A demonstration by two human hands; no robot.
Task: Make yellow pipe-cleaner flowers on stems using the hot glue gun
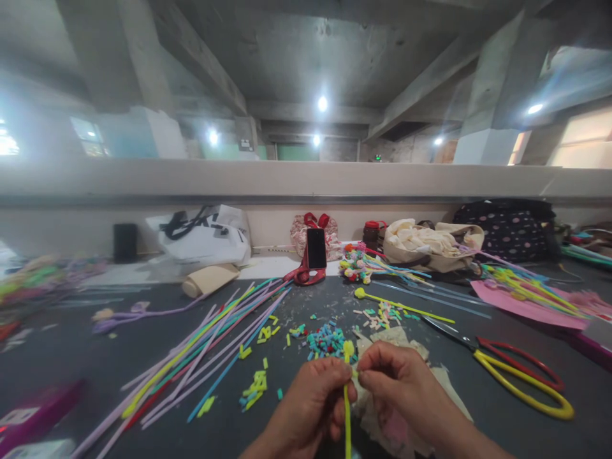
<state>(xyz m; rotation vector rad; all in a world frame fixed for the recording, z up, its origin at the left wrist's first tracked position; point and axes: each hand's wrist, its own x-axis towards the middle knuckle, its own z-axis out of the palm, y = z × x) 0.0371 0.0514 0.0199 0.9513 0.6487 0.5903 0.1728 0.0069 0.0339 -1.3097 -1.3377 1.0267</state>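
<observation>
My left hand [319, 392] is closed round a yellow pipe cleaner [347, 411], which stands nearly upright with a yellow knob at its top. My right hand [399, 376] pinches close beside it, finger and thumb at a small yellow piece [354, 373] against the stem. Just behind the hands lies a heap of short blue and teal cut pieces [327, 342]. Beneath my right hand is a crumpled pale cloth or paper [449, 389]. Another yellow stem with a knob [406, 304] lies further back.
Scissors [516, 370] with red and yellow handles lie at right. Long coloured pipe cleaners [205, 350] spread across the left. Yellow cut pieces [255, 386] lie scattered. A phone [316, 248] stands at the back, near a white bag [205, 236] and finished-looking coloured stems [356, 262].
</observation>
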